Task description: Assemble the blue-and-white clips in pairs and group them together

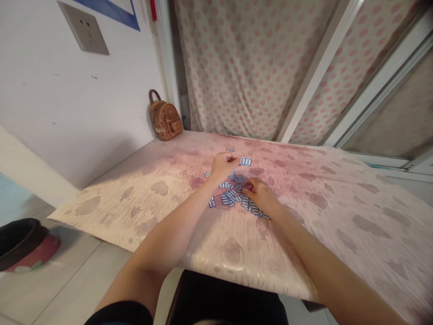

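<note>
A loose pile of small blue-and-white rectangular tiles (230, 195) lies on the patterned tablecloth, some overlapping. Beyond it, several similar tiles form a short row (246, 161). My left hand (223, 166) is closed, thumb and forefinger pinched at the row's left end on a small tile that they mostly cover. My right hand (260, 193) reaches the pile's right side with its fingers curled together. Whatever is between those fingertips is too small to make out. Farther back, another little row of tiles (230, 149) rests on the cloth.
The cloth-covered table (162, 194) meets a white wall at the left and a dotted curtain (237, 67) behind glass at the back. A brown mini backpack (165, 119) stands in the far left corner. A dark-rimmed bin (29, 243) sits on the floor.
</note>
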`<state>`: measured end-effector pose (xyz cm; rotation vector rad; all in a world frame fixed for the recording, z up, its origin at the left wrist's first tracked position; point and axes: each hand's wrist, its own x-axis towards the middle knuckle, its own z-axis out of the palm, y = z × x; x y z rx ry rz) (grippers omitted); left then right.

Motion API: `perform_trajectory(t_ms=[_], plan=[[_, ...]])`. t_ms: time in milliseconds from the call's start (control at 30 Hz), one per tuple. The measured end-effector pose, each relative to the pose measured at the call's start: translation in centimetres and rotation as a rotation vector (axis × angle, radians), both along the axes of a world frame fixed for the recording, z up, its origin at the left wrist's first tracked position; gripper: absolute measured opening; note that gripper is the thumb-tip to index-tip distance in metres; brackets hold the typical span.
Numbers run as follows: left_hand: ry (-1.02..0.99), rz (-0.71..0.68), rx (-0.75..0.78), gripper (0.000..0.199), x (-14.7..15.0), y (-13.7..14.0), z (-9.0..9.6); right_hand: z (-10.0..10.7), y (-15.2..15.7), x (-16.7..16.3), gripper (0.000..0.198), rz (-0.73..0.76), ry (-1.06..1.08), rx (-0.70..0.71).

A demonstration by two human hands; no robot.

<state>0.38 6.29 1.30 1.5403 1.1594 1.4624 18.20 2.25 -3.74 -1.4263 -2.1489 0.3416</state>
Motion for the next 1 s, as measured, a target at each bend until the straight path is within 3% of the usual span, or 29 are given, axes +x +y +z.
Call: perform_trajectory(t_ms=[233, 367, 700, 833, 1000], plan=[[0.001, -0.022, 0.020, 0.009, 0.0, -0.2, -0.2, 0.0, 0.1, 0.2, 0.006, -0.025, -0.020, 0.033], [0.006, -0.016, 0.029, 0.008, 0.0, 0.0, -0.4, 0.6, -0.3, 0.6, 0.003, -0.020, 0.126, 0.004], [0.103, -0.061, 0.063, 0.010, 0.2, -0.4, -0.5, 2.5, -0.7, 1.3, 0.028, 0.004, 0.454, 0.012], [0.134, -0.123, 0.072, 0.013, 0.6, -0.6, -0.6, 3.0, -0.9, 1.4, 0.020, -0.066, 0.409, 0.058], [0.140, -0.169, 0.059, 0.009, 0.8, -0.6, -0.8, 3.6, -1.3, 1.4, 0.029, -0.142, 0.373, 0.079]])
